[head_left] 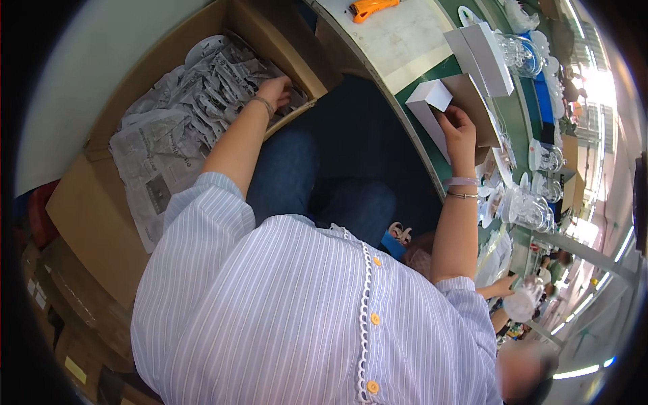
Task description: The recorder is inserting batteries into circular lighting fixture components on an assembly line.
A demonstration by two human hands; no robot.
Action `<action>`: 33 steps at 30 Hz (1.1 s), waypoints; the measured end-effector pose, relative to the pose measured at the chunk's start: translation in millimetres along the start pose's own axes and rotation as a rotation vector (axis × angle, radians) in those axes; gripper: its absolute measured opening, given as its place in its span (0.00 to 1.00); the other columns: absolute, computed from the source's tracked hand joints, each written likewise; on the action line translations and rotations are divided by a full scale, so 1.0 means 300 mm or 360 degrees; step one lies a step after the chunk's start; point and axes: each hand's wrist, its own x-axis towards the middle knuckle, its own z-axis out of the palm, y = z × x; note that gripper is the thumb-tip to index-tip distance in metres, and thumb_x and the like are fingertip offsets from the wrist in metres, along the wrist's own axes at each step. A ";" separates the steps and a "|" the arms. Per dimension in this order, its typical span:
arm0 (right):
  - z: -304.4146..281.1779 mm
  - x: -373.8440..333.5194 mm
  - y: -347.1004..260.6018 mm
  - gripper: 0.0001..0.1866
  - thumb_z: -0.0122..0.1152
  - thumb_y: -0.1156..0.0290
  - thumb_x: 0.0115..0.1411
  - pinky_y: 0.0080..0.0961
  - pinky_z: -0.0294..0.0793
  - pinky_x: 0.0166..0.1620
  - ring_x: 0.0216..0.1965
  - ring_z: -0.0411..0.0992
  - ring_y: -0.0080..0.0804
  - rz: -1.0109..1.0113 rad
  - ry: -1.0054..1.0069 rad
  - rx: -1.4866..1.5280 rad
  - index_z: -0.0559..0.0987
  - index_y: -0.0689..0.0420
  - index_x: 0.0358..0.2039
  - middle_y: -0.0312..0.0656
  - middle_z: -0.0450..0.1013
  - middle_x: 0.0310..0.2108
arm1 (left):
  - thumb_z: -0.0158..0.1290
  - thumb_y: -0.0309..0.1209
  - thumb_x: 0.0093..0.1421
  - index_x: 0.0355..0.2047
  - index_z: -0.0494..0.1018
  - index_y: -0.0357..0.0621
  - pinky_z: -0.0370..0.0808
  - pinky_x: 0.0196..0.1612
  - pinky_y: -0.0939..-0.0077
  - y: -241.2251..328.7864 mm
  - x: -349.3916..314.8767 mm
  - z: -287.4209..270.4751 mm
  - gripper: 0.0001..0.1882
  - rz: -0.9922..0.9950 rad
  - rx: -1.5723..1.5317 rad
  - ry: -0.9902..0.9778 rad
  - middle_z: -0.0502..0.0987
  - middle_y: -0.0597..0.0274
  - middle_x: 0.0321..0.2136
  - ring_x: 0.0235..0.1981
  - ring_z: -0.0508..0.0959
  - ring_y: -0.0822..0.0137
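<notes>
My left hand [273, 93] reaches into a large open cardboard carton [277, 40] at the left. Its fingers are curled near the carton's right wall, beside many flat printed plastic packets [216, 84]; the fingertips are partly hidden, and what they hold cannot be made out. At the right, my right hand [460, 125] grips an open white box [432, 121] at its opening, fingers bent over the edge. The box lies tilted on the green worktop, its brown inner flap raised behind the hand.
Another white box [480, 57] stands farther along the bench. An orange tool [371, 8] lies on a pale board. Clear glass or plastic vessels [530, 206] line the bench. A co-worker's hand [503, 287] holds a clear round piece at the lower right.
</notes>
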 end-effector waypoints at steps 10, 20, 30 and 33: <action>0.007 0.017 0.020 0.11 0.59 0.74 0.51 0.15 0.68 0.35 0.29 0.69 0.19 -0.0108 0.0094 -0.0012 0.75 0.66 0.35 0.36 0.73 0.27 | 0.51 0.30 0.53 0.44 0.68 0.34 0.75 0.33 0.70 0.029 0.035 0.000 0.18 -0.0153 -0.0504 0.0351 0.73 0.49 0.34 0.37 0.76 0.58; 0.015 0.014 0.016 0.11 0.58 0.75 0.52 0.15 0.68 0.35 0.29 0.70 0.19 -0.0101 0.0101 0.0003 0.75 0.66 0.35 0.36 0.73 0.27 | 0.53 0.29 0.47 0.23 0.76 0.33 0.72 0.27 0.75 -0.045 0.004 -0.022 0.10 0.0827 0.0248 0.0464 0.76 0.59 0.18 0.23 0.76 0.65; 0.026 0.012 0.056 0.11 0.58 0.75 0.53 0.17 0.69 0.38 0.31 0.70 0.21 -0.0111 0.0071 0.0235 0.74 0.65 0.37 0.38 0.73 0.30 | 0.51 0.31 0.50 0.25 0.71 0.47 0.58 0.18 0.83 -0.078 -0.488 -0.843 0.03 0.0338 0.0244 0.0178 0.64 0.75 0.15 0.16 0.63 0.80; 0.026 0.015 0.063 0.11 0.58 0.75 0.53 0.17 0.69 0.38 0.32 0.70 0.22 -0.0116 0.0059 0.0242 0.74 0.65 0.37 0.38 0.73 0.31 | 0.54 0.31 0.47 0.19 0.68 0.47 0.59 0.15 0.81 -0.174 -0.567 -1.081 0.06 0.0034 0.0188 0.0459 0.62 0.75 0.12 0.13 0.63 0.78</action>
